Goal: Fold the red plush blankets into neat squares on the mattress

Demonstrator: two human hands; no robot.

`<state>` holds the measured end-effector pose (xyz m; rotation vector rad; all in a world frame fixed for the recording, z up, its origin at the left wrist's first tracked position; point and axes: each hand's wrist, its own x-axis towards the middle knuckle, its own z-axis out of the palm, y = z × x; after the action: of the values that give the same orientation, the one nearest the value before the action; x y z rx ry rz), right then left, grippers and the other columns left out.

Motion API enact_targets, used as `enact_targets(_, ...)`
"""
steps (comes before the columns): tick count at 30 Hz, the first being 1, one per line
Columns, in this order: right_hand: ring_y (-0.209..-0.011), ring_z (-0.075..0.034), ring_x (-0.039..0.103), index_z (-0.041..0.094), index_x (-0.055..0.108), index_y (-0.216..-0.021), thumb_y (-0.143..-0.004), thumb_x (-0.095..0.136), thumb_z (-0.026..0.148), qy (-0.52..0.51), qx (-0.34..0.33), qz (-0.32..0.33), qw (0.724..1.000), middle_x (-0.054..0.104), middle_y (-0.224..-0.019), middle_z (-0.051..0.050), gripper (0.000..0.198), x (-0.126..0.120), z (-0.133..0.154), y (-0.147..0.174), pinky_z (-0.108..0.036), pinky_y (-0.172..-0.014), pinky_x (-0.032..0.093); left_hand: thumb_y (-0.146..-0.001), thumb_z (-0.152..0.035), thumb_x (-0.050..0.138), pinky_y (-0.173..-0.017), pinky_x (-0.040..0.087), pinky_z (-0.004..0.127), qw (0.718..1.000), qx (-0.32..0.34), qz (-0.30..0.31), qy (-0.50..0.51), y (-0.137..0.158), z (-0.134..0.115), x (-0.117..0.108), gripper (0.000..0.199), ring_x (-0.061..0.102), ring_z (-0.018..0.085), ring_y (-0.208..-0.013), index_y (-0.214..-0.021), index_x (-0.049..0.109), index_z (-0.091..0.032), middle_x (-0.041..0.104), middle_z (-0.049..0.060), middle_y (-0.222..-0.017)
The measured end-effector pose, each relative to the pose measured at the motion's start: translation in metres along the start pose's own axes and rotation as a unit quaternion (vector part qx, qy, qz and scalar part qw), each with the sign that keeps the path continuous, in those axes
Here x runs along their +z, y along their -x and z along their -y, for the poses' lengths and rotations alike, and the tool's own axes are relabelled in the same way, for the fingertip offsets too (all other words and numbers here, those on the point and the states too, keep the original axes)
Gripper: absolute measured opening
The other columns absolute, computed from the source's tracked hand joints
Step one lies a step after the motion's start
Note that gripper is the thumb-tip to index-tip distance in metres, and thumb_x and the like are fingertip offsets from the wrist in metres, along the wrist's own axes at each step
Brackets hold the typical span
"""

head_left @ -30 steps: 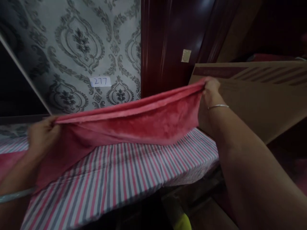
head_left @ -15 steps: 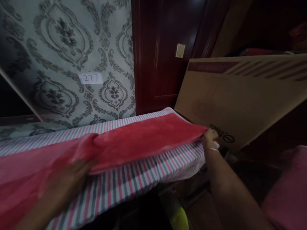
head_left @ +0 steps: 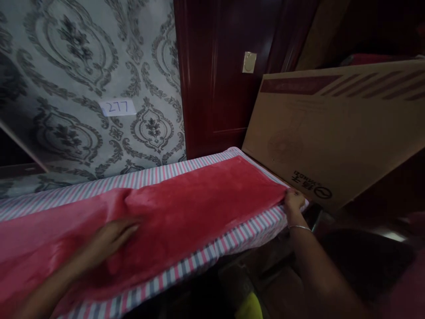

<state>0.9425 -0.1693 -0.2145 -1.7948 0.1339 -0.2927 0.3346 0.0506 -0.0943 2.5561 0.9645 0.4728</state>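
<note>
A red plush cloth (head_left: 199, 199) lies lengthwise over a table covered by a striped tablecloth (head_left: 245, 232) in pink, grey and white. My right hand (head_left: 295, 201), a thin bangle at its wrist, pinches the cloth's near right corner at the table's end. Over the cloth's left part is my left hand (head_left: 116, 235), slightly blurred, its fingers stretched out and apart. Whether its palm touches the fabric is unclear. Beside that hand the cloth is bunched into a raised fold, and its left part looks paler pink.
A large cardboard box (head_left: 332, 133) leans beyond the table's right end. Behind stand a patterned wall with a paper marked 277 (head_left: 118, 107) and a dark red wooden panel (head_left: 215, 79). Something yellow (head_left: 249, 306) is below the table's front edge.
The cloth's near edge has come forward and down, covering more of the striped tablecloth. My left hand has shifted right and up over it. My right hand has lowered slightly, still holding the corner.
</note>
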Motion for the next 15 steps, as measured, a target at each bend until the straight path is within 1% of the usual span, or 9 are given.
enact_targets(1,-0.080,-0.027,0.063,0.022,0.060,-0.074,-0.068,0.058,0.024,-0.001,0.002,0.002,1.000,0.058,-0.064,0.000,0.006,0.000,-0.001,-0.001,-0.039,-0.079,0.052,-0.090,-0.049,0.050,-0.098,0.057,0.042,1.000,-0.008,-0.004,0.007,-0.019,0.002,-0.003,0.036,0.075,0.029,-0.101,-0.100,0.076,-0.027,0.080,0.007,-0.110)
enact_targets(3,-0.079,-0.026,0.062,0.022,0.061,-0.074,-0.066,0.057,0.026,-0.005,-0.001,0.011,1.000,0.059,-0.065,0.000,0.010,-0.001,-0.001,-0.001,-0.039,-0.080,0.052,-0.087,-0.052,0.052,-0.095,0.058,0.042,1.000,-0.011,-0.005,0.007,-0.058,0.007,-0.001,0.039,0.074,0.030,-0.101,-0.101,0.075,-0.023,0.080,0.010,-0.111)
enact_targets(5,-0.079,-0.025,0.061,0.022,0.062,-0.075,-0.065,0.057,0.029,-0.009,-0.009,0.019,1.000,0.061,-0.068,-0.001,0.013,-0.003,-0.001,-0.002,-0.038,-0.081,0.051,-0.083,-0.054,0.052,-0.092,0.059,0.041,1.000,0.003,0.007,-0.002,-0.097,0.008,0.008,0.044,0.074,0.030,-0.100,-0.100,0.075,-0.021,0.079,0.011,-0.111)
enact_targets(7,-0.079,-0.025,0.061,0.021,0.064,-0.077,-0.064,0.059,0.031,-0.012,-0.017,0.025,0.999,0.062,-0.070,-0.002,0.017,-0.005,-0.002,-0.002,-0.038,-0.082,0.051,-0.080,-0.055,0.051,-0.094,0.058,0.041,0.999,0.027,0.023,-0.014,-0.136,0.000,0.022,0.046,0.074,0.030,-0.102,-0.100,0.075,-0.021,0.079,0.012,-0.112)
enact_targets(10,-0.077,-0.025,0.059,0.019,0.067,-0.081,-0.065,0.061,0.035,-0.016,-0.030,0.030,0.999,0.061,-0.069,-0.002,0.024,-0.008,-0.004,-0.001,-0.038,-0.082,0.049,-0.078,-0.052,0.050,-0.100,0.055,0.042,0.997,0.061,0.045,-0.027,-0.196,-0.025,0.049,0.049,0.072,0.031,-0.108,-0.105,0.075,-0.020,0.077,0.013,-0.117)
enact_targets(15,-0.070,-0.022,0.054,0.016,0.070,-0.102,-0.073,0.059,0.049,-0.024,-0.054,0.035,0.998,0.058,-0.070,0.000,0.046,-0.008,-0.011,0.005,-0.035,-0.072,0.046,-0.079,-0.047,0.055,-0.106,0.051,0.040,0.992,0.106,0.069,-0.009,-0.295,-0.086,0.109,0.055,0.067,0.031,-0.121,-0.122,0.069,-0.016,0.071,0.014,-0.131)
